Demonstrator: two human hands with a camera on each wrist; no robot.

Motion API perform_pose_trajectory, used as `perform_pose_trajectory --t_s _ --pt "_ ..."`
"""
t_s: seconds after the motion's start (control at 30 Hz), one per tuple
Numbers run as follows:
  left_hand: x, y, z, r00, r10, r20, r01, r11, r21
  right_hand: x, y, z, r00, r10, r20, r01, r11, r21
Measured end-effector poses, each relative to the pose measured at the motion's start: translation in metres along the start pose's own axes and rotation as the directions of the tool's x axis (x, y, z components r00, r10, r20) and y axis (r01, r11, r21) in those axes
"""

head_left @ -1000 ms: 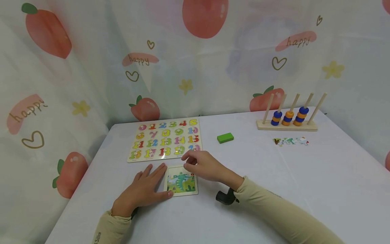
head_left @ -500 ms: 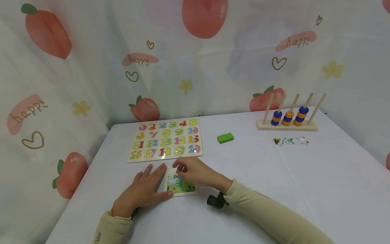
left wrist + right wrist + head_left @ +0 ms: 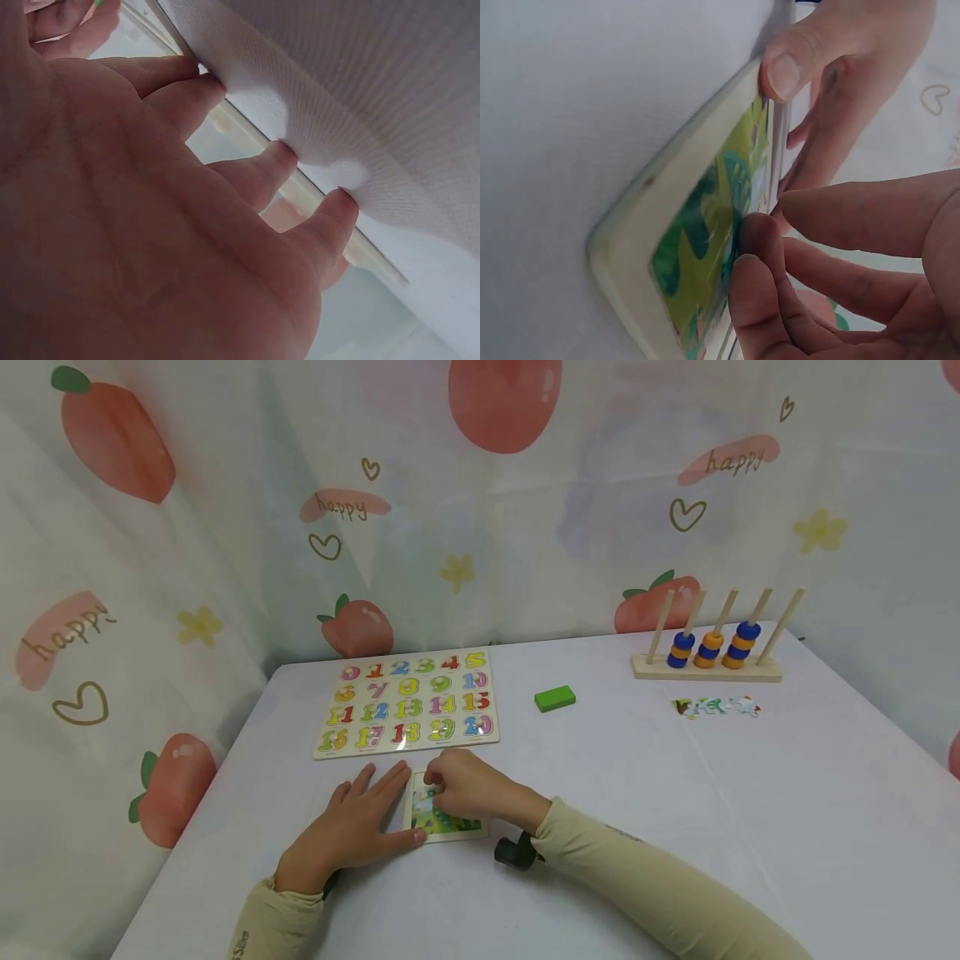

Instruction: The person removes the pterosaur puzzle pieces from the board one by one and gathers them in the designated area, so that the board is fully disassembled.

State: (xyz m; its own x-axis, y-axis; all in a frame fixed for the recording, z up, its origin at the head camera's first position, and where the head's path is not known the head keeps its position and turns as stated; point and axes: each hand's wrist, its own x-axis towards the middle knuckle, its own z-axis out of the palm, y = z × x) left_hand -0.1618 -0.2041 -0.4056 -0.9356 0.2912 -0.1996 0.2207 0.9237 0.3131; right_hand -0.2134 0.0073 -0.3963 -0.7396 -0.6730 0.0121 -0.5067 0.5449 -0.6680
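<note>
My left hand (image 3: 351,828) lies spread on the table. Its thumb rests on the near left corner of a small framed dinosaur jigsaw puzzle (image 3: 423,823), and its other fingers reach along the left edge. The left wrist view shows those fingers (image 3: 281,161) touching the frame's side. My right hand (image 3: 472,787) is over the upper right of the puzzle with curled fingers. In the right wrist view its fingertips (image 3: 751,281) touch the green picture; the hand hides whether they pinch a piece. A strip of puzzle pieces (image 3: 717,707) lies far to the right.
A number board (image 3: 405,703) lies just behind the puzzle, with a green block (image 3: 555,699) to its right. At the back right stands a wooden peg rack (image 3: 707,669) with blue and orange beads. A printed curtain (image 3: 570,543) hangs behind the table.
My right hand has moved left and down from the puzzle's upper right corner onto the picture, its fingers curling more. The left hand and the puzzle's frame have stayed put.
</note>
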Motion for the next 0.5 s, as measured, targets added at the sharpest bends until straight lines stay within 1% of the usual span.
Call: perform_pose_trajectory --t_s 0.1,0.3,0.5 --pt "-0.0001 -0.0005 0.0002 1.0 0.002 0.001 -0.002 1.0 -0.001 0.0012 -0.002 0.0016 1.0 0.02 0.009 -0.02 1.0 -0.016" --pt "0.0004 -0.0015 0.0007 1.0 0.002 0.0 -0.002 1.0 0.001 0.0029 -0.0039 0.0036 1.0 0.028 0.001 -0.028 0.999 -0.03" --pt "0.0016 -0.003 0.0024 1.0 0.0 -0.001 0.0 1.0 0.001 0.0025 -0.0034 0.0047 1.0 0.024 -0.01 -0.024 1.0 -0.012"
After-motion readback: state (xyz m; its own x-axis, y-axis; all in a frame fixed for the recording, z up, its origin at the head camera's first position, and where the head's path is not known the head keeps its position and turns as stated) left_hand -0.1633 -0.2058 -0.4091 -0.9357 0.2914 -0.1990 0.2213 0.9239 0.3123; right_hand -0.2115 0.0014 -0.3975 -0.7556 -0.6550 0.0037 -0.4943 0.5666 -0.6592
